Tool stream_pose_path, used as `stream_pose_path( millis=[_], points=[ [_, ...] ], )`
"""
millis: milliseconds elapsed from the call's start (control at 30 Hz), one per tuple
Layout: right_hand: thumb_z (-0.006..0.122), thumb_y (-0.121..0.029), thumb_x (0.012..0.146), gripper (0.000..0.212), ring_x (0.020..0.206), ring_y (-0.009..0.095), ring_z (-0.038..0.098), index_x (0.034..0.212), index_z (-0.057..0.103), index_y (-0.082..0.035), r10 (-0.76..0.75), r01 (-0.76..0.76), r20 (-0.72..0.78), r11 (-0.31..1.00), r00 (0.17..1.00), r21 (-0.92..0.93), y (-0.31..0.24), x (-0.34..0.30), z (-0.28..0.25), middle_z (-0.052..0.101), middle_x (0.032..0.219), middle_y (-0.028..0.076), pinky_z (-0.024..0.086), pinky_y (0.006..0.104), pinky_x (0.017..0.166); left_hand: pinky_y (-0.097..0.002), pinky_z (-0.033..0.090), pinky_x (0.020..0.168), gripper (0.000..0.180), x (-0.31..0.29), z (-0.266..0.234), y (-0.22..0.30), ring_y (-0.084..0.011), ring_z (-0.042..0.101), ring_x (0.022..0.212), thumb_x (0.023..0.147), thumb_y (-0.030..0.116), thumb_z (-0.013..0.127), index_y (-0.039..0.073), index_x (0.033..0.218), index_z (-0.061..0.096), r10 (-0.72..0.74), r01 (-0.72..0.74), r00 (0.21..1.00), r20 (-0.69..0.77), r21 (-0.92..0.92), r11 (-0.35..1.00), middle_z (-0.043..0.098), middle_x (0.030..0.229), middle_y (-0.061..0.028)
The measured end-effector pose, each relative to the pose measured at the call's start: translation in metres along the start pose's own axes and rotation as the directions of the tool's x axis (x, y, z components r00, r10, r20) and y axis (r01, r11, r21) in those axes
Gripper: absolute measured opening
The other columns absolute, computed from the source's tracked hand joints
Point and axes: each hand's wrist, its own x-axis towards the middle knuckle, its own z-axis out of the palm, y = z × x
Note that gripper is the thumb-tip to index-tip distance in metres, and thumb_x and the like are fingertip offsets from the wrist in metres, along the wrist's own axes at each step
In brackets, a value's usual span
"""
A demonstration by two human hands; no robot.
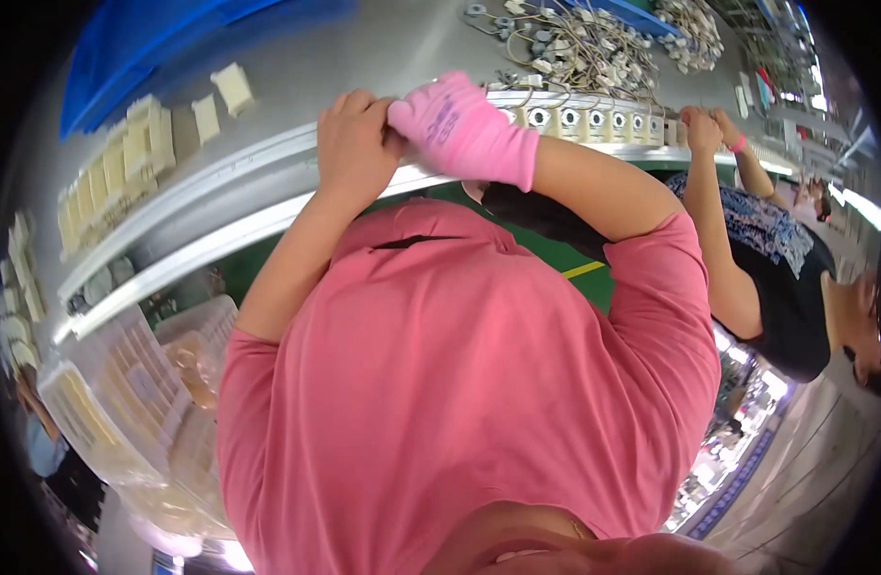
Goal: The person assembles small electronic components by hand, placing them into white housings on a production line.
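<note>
My bare left hand (356, 142) is over the metal rail at the bench's near edge, its fingers curled and closed. Right beside it, touching its fingertips, is my right hand (467, 132) in a pink glove, also closed. Whatever lies between the two hands is hidden by the fingers. A row of cream plastic housings (594, 123) with round holes runs along the rail (258, 180) just to the right of my glove. Beyond them lies a tangled heap of wires with white connectors (594, 57).
Cream plastic parts (124, 163) stand in a row on the bench at left, with two loose ones (231, 89) nearby. A blue bin (124, 57) is at the far left. Clear plastic crates (134, 383) sit at lower left. On the right a co-worker's hands (709, 126) are at the same rail.
</note>
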Motion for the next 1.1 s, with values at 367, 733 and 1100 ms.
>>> stream_pose_path(
  millis=[367, 733, 1100],
  points=[
    [0.056, -0.021, 0.077, 0.017, 0.077, 0.025, 0.056, 0.085, 0.047, -0.009, -0.067, 0.066, 0.036, 0.998, 0.997, 0.014, 0.024, 0.002, -0.024, 0.057, 0.076, 0.006, 0.035, 0.0376, 0.078, -0.0361, 0.035, 0.071, 0.010, -0.003, 0.004, 0.003, -0.0233, 0.048, 0.080, 0.068, 0.013, 0.055, 0.009, 0.074, 0.061, -0.086, 0.086, 0.996, 0.013, 0.004, 0.996, 0.052, 0.079, -0.0044],
    [0.056, -0.021, 0.077, 0.016, 0.074, 0.027, 0.056, 0.083, 0.049, -0.008, -0.041, 0.030, 0.086, 0.992, 0.995, 0.123, 0.025, 0.006, -0.011, 0.057, 0.070, 0.007, 0.034, 0.0375, 0.080, -0.0361, 0.035, 0.071, 0.014, -0.001, -0.002, 0.003, -0.0236, 0.048, 0.082, 0.068, 0.012, 0.059, 0.008, 0.081, 0.058, 0.012, -0.012, 0.999, 0.046, -0.001, 1.000, 0.050, 0.082, -0.0059],
    [0.051, -0.021, 0.079, 0.030, 0.089, 0.031, 0.059, 0.103, 0.058, -0.006, 0.433, -0.423, 0.124, 0.901, 0.893, -0.100, 0.201, 0.029, 0.075, 0.056, 0.103, 0.013, 0.047, 0.0409, 0.076, -0.0389, 0.035, 0.075, 0.024, 0.004, 0.009, 0.016, -0.0290, 0.047, 0.088, 0.067, 0.008, 0.059, 0.005, 0.090, 0.054, 0.018, -0.020, 1.000, -0.024, -0.127, 0.992, 0.051, 0.093, -0.0112]
  ],
)
